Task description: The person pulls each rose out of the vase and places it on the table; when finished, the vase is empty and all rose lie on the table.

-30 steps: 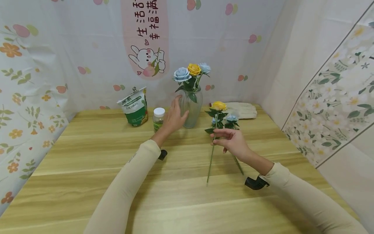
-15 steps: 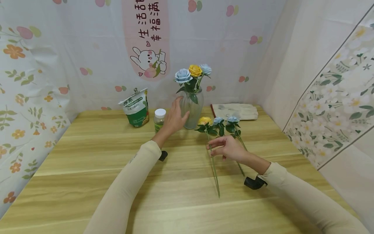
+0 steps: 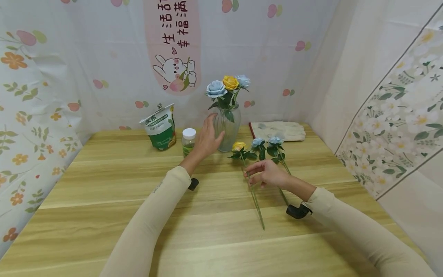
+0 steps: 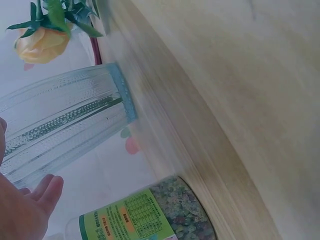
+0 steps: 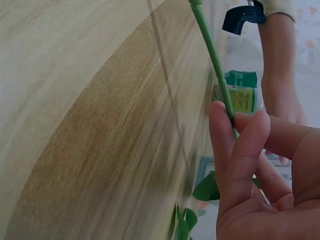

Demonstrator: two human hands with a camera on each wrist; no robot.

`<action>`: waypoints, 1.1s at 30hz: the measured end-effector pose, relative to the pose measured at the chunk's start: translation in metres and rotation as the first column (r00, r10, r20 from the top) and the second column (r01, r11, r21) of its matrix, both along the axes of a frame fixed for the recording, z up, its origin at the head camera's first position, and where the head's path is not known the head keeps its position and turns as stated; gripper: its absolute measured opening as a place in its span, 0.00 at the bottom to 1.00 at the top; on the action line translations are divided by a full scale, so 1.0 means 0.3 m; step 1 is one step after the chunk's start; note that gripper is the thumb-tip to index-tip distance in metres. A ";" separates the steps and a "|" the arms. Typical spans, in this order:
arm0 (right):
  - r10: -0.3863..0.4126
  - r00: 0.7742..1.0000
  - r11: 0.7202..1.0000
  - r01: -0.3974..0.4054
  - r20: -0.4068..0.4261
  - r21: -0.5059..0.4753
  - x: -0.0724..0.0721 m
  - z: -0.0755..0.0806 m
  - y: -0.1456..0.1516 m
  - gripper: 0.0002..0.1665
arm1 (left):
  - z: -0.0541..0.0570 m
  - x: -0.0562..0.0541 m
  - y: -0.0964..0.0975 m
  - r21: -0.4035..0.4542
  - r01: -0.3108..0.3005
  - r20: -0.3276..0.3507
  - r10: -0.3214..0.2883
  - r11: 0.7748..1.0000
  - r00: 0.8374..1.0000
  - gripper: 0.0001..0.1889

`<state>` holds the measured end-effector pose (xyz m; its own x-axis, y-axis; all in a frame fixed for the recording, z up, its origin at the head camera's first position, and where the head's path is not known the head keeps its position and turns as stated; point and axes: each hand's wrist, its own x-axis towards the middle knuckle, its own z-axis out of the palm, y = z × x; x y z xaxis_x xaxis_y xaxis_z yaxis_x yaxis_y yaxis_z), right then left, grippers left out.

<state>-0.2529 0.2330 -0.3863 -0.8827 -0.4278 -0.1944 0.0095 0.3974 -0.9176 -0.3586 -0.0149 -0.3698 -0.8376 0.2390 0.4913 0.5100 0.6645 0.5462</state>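
Note:
A yellow rose [image 3: 238, 146] has its long green stem [image 5: 212, 55] pinched between the thumb and fingers of my right hand [image 3: 268, 174]. The stem tilts, bloom away from me, just above the table. My left hand [image 3: 207, 138] is at the left side of a clear ribbed glass vase [image 3: 230, 129], fingers extended and thumb apart, overlapping its front. In the vase stand two light blue roses [image 3: 216, 89] and another yellow rose [image 3: 230, 82]. Two more blue roses [image 3: 275, 141] lie right of the held one, their stems partly hidden by my right hand.
Left of the vase stands a white-capped jar [image 3: 188, 140] with a green label, close by my left forearm. A green and white pouch [image 3: 160, 129] is farther left. Pale gloves [image 3: 280, 130] lie at the back right of the wooden table [image 3: 194, 238].
My right hand has lowered the yellow rose toward the table. Its bloom has shifted left and nearer to me, its stem end to the right. The left hand has kept its place at the vase.

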 end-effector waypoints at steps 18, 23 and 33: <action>-0.013 1.000 0.993 0.016 -0.024 0.119 -0.043 -0.015 -0.029 0.22 | -0.011 -0.004 0.013 0.037 -0.008 -0.062 0.010 0.999 0.998 0.35; -0.003 1.000 0.997 0.005 -0.030 0.073 -0.056 -0.011 -0.018 0.21 | -0.016 -0.008 0.017 0.037 -0.015 -0.081 0.018 0.999 0.997 0.34; -0.036 0.954 0.988 0.078 -0.296 0.131 -0.134 0.141 -0.003 0.17 | -0.018 -0.012 0.021 0.034 -0.049 -0.083 0.051 0.998 0.995 0.36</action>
